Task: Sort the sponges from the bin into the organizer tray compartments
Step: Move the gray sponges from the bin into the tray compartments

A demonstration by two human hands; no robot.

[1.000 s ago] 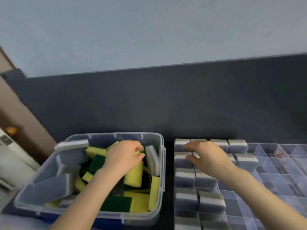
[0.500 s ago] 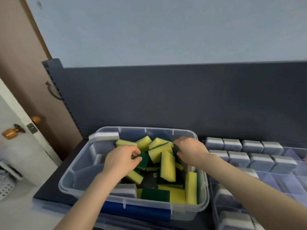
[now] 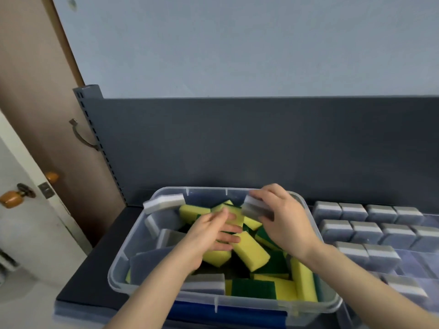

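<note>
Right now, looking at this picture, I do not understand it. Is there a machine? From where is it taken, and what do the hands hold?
There is no machine here, only a person's two bare hands. The picture comes from a camera worn on the person's head, looking forward and down. On the dark surface stands a clear bin full of yellow and green sponges, with some grey ones. To the right of it lies a tray, with grey sponges set in its compartments. The right hand holds a grey sponge above the bin. The left hand is open over the yellow sponges and holds nothing.
</note>
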